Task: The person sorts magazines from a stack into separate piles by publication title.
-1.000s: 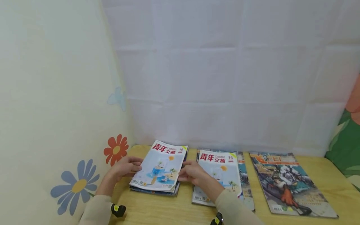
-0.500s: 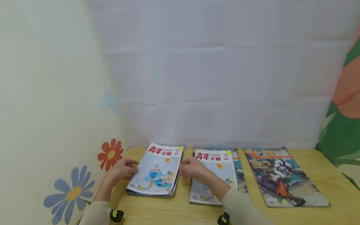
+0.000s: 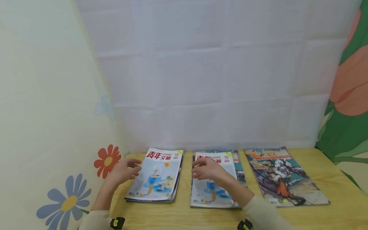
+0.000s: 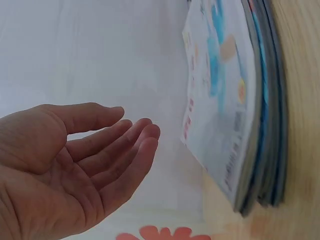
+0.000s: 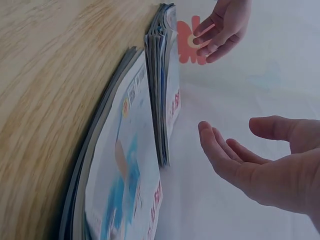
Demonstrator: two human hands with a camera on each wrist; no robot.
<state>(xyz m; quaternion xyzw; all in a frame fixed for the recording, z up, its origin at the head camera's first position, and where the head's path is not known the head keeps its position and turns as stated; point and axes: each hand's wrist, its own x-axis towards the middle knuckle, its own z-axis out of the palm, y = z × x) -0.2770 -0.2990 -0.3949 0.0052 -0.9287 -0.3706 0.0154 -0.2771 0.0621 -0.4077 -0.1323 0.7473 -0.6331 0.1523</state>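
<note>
On the table's left side lies a stack of magazines, topped by a white cover with red lettering and a blue seaside picture. My left hand hovers at its left edge, fingers loosely bent and holding nothing; the left wrist view shows a gap between that hand and the stack. To the right, my right hand is over a second pile, whose top magazine has the same white cover. Its fingers are relaxed around air, apart from the pile in the right wrist view.
Farther right on the wooden table lies a magazine with a dark illustrated cover and orange title. A similar cover sticks out beneath the middle pile. A white cloth hangs behind; a flower-painted wall stands at left.
Both hands have come away from the left stack's sides. The right hand has lifted and moved right over the middle pile; the left hand has drawn back slightly. The head view has shifted right.
</note>
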